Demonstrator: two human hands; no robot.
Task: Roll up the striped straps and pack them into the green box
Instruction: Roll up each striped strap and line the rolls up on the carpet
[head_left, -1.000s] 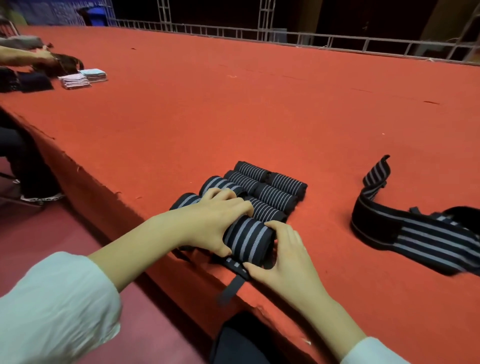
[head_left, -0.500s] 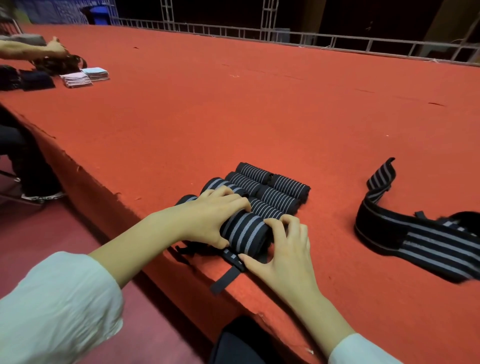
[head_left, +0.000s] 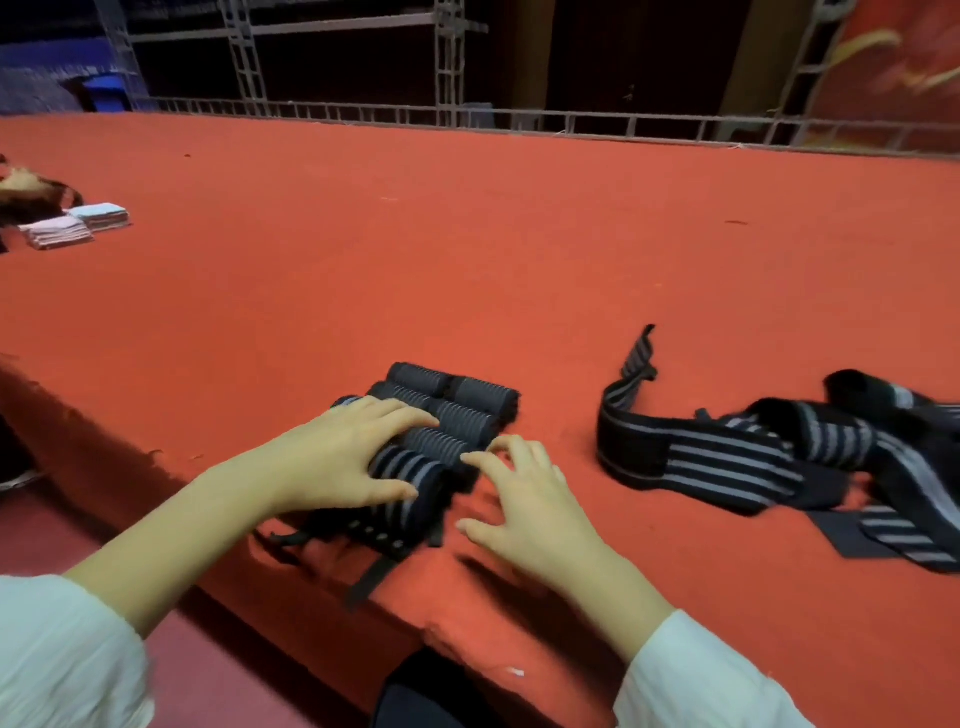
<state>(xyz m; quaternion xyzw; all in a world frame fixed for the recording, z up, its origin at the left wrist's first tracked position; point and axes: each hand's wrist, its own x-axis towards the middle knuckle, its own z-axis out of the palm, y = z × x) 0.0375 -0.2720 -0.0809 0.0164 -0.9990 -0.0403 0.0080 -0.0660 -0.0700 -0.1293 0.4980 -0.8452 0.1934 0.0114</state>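
Pressing the front roll (head_left: 410, 480) snug against the row of rolled straps (head_left: 457, 410) at the tabletop (head_left: 467, 249) edge, I keep its flap underneath. My left hand (head_left: 343, 457) lies flat on top; my right hand (head_left: 524, 499) hovers beside, fingers spread, empty. Loose straps (head_left: 727, 457) wait right.

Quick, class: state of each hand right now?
Left hand: pressing down on the nearest rolled strap, not gripping it.
Right hand: open, fingers spread, holding nothing.
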